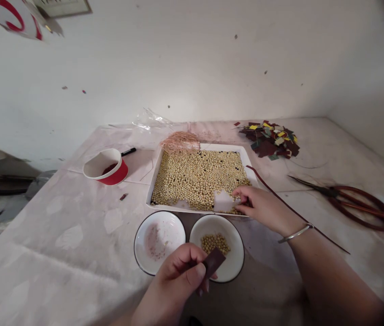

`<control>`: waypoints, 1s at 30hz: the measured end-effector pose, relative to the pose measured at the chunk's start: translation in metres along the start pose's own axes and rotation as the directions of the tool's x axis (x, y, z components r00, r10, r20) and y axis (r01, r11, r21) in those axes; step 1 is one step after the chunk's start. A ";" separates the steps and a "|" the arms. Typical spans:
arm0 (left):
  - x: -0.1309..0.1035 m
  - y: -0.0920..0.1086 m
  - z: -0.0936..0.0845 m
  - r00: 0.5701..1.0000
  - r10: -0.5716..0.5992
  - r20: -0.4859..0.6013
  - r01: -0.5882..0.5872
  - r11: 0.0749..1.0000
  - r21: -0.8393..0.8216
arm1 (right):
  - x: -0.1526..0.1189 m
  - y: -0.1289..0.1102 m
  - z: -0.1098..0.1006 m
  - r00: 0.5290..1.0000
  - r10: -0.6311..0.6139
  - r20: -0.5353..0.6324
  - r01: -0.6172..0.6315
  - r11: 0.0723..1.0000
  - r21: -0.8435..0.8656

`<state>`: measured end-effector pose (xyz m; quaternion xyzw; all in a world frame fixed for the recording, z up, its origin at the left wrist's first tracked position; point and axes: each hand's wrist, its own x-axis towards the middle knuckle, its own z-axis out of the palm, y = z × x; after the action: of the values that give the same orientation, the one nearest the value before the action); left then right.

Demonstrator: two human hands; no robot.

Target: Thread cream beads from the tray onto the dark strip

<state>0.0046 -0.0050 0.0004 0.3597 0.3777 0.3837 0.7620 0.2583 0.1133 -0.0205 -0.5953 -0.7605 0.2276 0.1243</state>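
Before the shallow white tray, the left hand pinches a flat, dark brown strip in its fingers, long end pointing toward the tray's near right corner. By the tray's near side, one round white bowl has pink specks, another bowl small yellow balls. More balls cover most of the tray; there the right hand has fingers a bit spread.

The tray of beans lies behind two bowls, tub left, scissors right.
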 end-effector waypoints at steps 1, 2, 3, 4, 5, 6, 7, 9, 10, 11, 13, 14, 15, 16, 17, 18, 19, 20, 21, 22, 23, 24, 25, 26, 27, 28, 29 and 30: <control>0.000 0.000 0.000 1.000 -0.002 0.008 0.002 1.000 0.005 | 0.000 0.001 0.000 1.000 0.003 -0.001 -0.003 1.000 -0.001; 0.000 0.000 0.000 1.000 -0.002 0.011 0.001 1.000 0.006 | 0.000 0.001 0.001 1.000 0.004 0.000 -0.004 1.000 -0.001; 0.000 0.000 -0.001 1.000 -0.001 0.013 0.001 1.000 0.003 | 0.000 0.002 0.001 1.000 0.006 0.001 -0.006 1.000 -0.001; 0.000 0.000 -0.001 1.000 0.000 0.014 0.000 1.000 0.000 | 0.001 0.003 0.002 1.000 0.007 0.003 -0.007 1.000 -0.001; 0.000 -0.001 -0.001 1.000 -0.001 0.015 0.001 1.000 -0.005 | 0.001 0.003 0.002 1.000 0.009 0.003 -0.009 1.000 -0.001; 0.000 -0.001 -0.001 1.000 -0.001 0.014 0.001 1.000 -0.010 | 0.001 0.003 0.003 1.000 0.010 0.003 -0.010 1.000 -0.001; 0.001 -0.001 -0.002 1.000 -0.002 0.016 0.003 1.000 -0.012 | 0.001 0.003 0.003 1.000 0.011 0.003 -0.011 1.000 -0.001; 0.001 -0.002 -0.002 1.000 -0.007 0.017 0.007 1.000 -0.009 | 0.001 0.003 0.002 1.000 0.008 0.004 -0.008 1.000 -0.001; 0.001 -0.002 -0.002 1.000 -0.004 0.013 0.004 1.000 -0.007 | 0.001 0.002 0.002 1.000 0.004 0.009 -0.004 1.000 -0.002; 0.001 -0.002 -0.002 1.000 -0.003 0.010 0.003 1.000 -0.004 | 0.001 0.002 0.001 1.000 0.000 0.014 0.000 1.000 -0.003; 0.001 -0.002 -0.001 1.000 -0.004 0.005 0.004 1.000 0.005 | 0.000 0.000 0.000 1.000 -0.009 0.022 0.010 1.000 -0.007; 0.001 -0.002 -0.001 1.000 -0.004 -0.001 0.004 1.000 0.006 | 0.000 0.000 0.000 1.000 -0.013 0.023 0.013 1.000 -0.011; 0.001 -0.001 -0.001 1.000 -0.002 -0.005 0.002 1.000 0.008 | 0.000 -0.001 0.000 1.000 -0.016 0.023 0.017 1.000 -0.015; 0.001 -0.001 -0.001 1.000 -0.001 -0.005 0.001 1.000 0.008 | 0.000 -0.001 -0.001 1.000 -0.019 0.022 0.019 1.000 -0.020; 0.000 -0.001 -0.001 1.000 -0.002 0.001 0.002 1.000 0.007 | 0.000 -0.001 -0.001 1.000 -0.021 0.022 0.021 0.999 -0.024; 0.000 -0.001 -0.001 1.000 -0.001 0.007 0.001 1.000 0.004 | 0.000 -0.001 -0.001 1.000 -0.022 0.022 0.023 0.999 -0.027; 0.000 -0.001 -0.001 1.000 -0.002 0.013 0.002 1.000 0.003 | 0.000 -0.001 -0.001 0.999 -0.023 0.022 0.024 0.999 -0.028; 0.000 -0.001 -0.002 1.000 -0.002 0.016 0.002 1.000 0.004 | 0.000 -0.002 -0.001 0.999 -0.023 0.022 0.024 0.999 -0.029; 0.000 -0.001 -0.002 1.000 -0.001 0.017 0.001 1.000 0.007 | 0.000 -0.002 -0.001 1.000 -0.022 0.022 0.022 0.999 -0.029; 0.000 -0.001 -0.002 1.000 -0.001 0.015 0.001 1.000 0.011 | 0.000 -0.002 -0.001 1.000 -0.021 0.022 0.021 0.999 -0.029; 0.000 -0.001 -0.002 1.000 0.002 0.010 -0.002 1.000 0.014 | 0.000 -0.002 -0.001 1.000 -0.020 0.023 0.021 0.999 -0.029; 0.000 -0.001 -0.001 1.000 0.004 0.009 -0.004 1.000 0.013 | 0.000 -0.002 -0.002 0.999 -0.022 0.024 0.023 0.999 -0.031; 0.000 -0.001 -0.001 1.000 0.004 0.011 -0.004 1.000 0.011 | 0.000 -0.003 -0.002 0.999 -0.025 0.027 0.026 0.999 -0.033; 0.000 -0.001 -0.001 1.000 0.004 0.013 -0.004 1.000 0.009 | 0.000 -0.003 -0.002 0.999 -0.030 0.029 0.031 0.999 -0.035; 0.000 -0.001 -0.001 1.000 0.002 0.015 -0.002 1.000 0.009 | 0.000 -0.003 -0.002 0.999 -0.036 0.031 0.037 0.999 -0.038; 0.000 -0.002 -0.001 1.000 0.001 0.013 -0.001 1.000 0.010 | 0.000 -0.003 -0.002 0.999 -0.040 0.032 0.041 0.998 -0.041; 0.000 -0.002 0.000 1.000 0.002 0.009 -0.002 1.000 0.012 | 0.000 -0.003 -0.002 0.999 -0.042 0.032 0.044 0.998 -0.043; 0.000 -0.001 0.000 1.000 0.001 0.005 -0.001 1.000 0.011 | 0.001 -0.003 -0.002 0.999 -0.044 0.032 0.045 0.998 -0.045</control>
<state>0.0049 -0.0057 -0.0007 0.3649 0.3778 0.3811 0.7608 0.2565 0.1137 -0.0172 -0.5773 -0.7804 0.2165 0.1040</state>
